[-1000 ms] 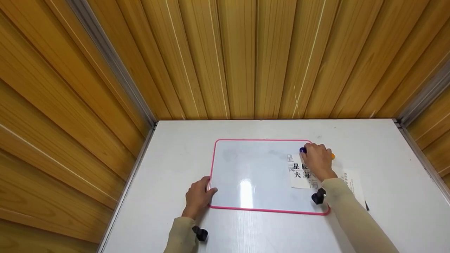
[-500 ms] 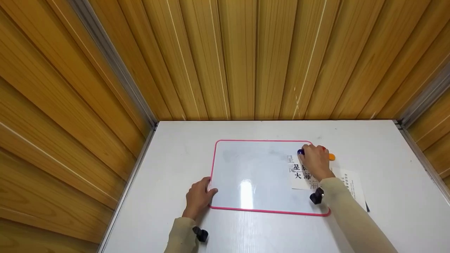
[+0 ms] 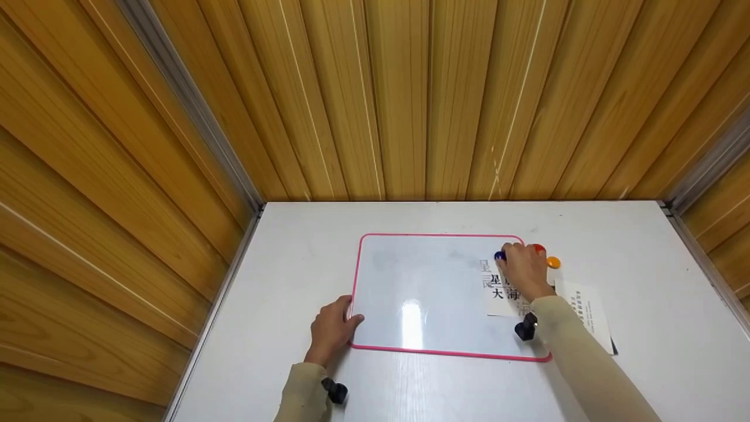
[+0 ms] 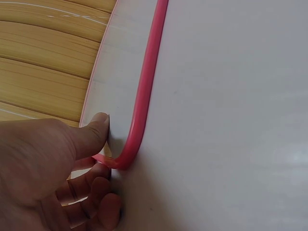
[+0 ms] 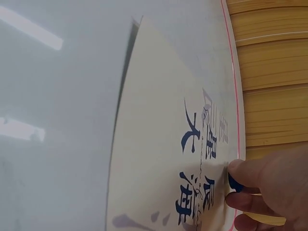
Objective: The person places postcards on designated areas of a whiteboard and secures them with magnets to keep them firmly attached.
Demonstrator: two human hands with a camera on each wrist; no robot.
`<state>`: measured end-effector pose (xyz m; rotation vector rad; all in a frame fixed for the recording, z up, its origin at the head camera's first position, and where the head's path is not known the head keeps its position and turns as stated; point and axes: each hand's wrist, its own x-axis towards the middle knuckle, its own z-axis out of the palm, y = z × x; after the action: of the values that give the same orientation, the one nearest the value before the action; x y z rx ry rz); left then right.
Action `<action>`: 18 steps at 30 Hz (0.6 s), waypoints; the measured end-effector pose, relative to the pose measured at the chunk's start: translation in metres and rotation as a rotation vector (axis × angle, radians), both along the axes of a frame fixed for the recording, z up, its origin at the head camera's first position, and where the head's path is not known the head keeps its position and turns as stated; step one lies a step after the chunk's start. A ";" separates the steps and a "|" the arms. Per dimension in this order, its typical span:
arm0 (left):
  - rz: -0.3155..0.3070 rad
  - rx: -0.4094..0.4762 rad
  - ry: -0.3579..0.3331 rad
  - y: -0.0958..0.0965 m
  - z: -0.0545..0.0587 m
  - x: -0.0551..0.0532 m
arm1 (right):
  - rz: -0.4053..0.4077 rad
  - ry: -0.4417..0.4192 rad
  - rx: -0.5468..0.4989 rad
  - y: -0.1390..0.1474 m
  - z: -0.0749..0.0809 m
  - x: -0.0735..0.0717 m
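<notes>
A whiteboard [image 3: 422, 269] with a pink frame lies on the white table. My left hand [image 3: 331, 328] holds its left edge, thumb over the top face and the other fingers curled at the rim [image 4: 126, 156]. On the board's right part is a white card [image 3: 497, 306] printed with dark and grey Chinese characters; in the right wrist view its near corner lifts off the board. My right hand [image 3: 525, 268] pinches a round blue magnet [image 5: 234, 184] between thumb and finger at the card's upper edge. In the head view the hand hides part of the card.
Beyond the board's upper right corner lie a red round piece [image 3: 538, 248] and an orange one [image 3: 554, 262]. More printed cards [image 3: 589, 313] lie to the right, partly under the right forearm. Wood-patterned walls [image 3: 398, 117] stand behind and to the left.
My right hand has shifted slightly left with the blue magnet, bringing the red and orange pieces more into view. The left hand stays at the board's edge.
</notes>
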<state>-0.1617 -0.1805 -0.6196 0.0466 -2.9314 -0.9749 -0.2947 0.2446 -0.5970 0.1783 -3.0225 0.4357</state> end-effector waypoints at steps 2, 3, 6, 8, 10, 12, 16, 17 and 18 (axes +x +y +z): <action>0.002 -0.003 0.000 0.000 0.000 0.000 | 0.008 0.007 0.005 0.000 -0.001 0.000; 0.001 -0.003 0.004 0.000 0.000 0.000 | 0.010 0.007 0.005 0.000 -0.001 0.000; 0.006 0.003 -0.001 0.001 0.000 0.000 | 0.011 -0.002 0.001 0.000 -0.001 0.000; 0.006 0.006 0.000 0.001 0.000 0.000 | 0.010 -0.014 -0.007 0.000 -0.001 -0.001; 0.007 0.008 -0.002 0.001 0.001 0.000 | 0.009 -0.021 -0.012 0.000 -0.001 -0.001; 0.006 0.007 -0.002 0.000 0.001 0.000 | 0.010 -0.024 -0.016 0.000 0.000 -0.001; 0.005 0.002 -0.005 0.000 0.001 0.001 | 0.006 -0.030 -0.012 -0.001 0.000 -0.001; 0.005 0.001 -0.006 0.000 0.001 0.001 | 0.005 -0.032 -0.009 -0.001 0.000 -0.001; 0.006 0.000 -0.008 0.000 0.001 0.001 | 0.003 -0.035 -0.005 -0.001 0.001 -0.001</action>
<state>-0.1610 -0.1807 -0.6191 0.0589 -2.9367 -0.9769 -0.2956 0.2438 -0.5964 0.1766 -3.0552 0.4516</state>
